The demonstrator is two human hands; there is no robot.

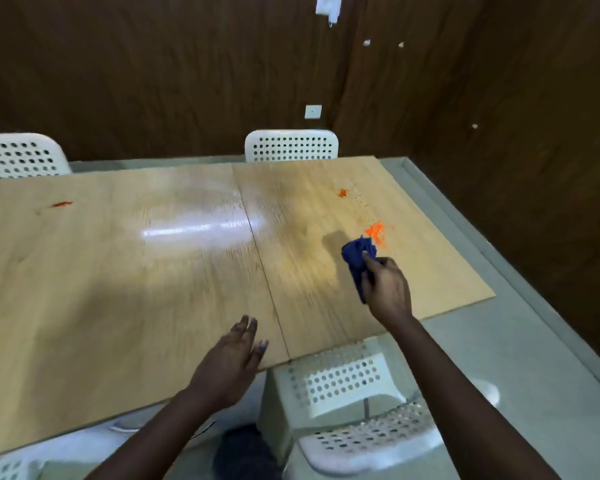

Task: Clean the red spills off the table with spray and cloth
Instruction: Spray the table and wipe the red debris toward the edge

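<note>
The cloth [359,259] is dark blue, bunched into a crumpled wad, with a tail hanging down along the palm. It sits over the right part of the table [125,271], its far edge just beside the nearest red spill [376,232], a bright orange-red scatter of specks. A smaller spill [343,192] of the same colour lies farther away on the right, with fine dots trailing between the two. A third, a thin dark-red streak [61,204], lies far left, well apart from the others. The tabletop is pale wood grain with a seam down the middle and a glare patch in the centre. No writing or labels can be read anywhere.

The right hand [387,285] reaches forward with its back up, fingers and thumb curled around the cloth, gripping it firmly. The left hand [234,353] hovers over the near edge of the table, palm down, fingers straight and close together, holding nothing. White perforated chairs [291,146] stand around the table.
</note>
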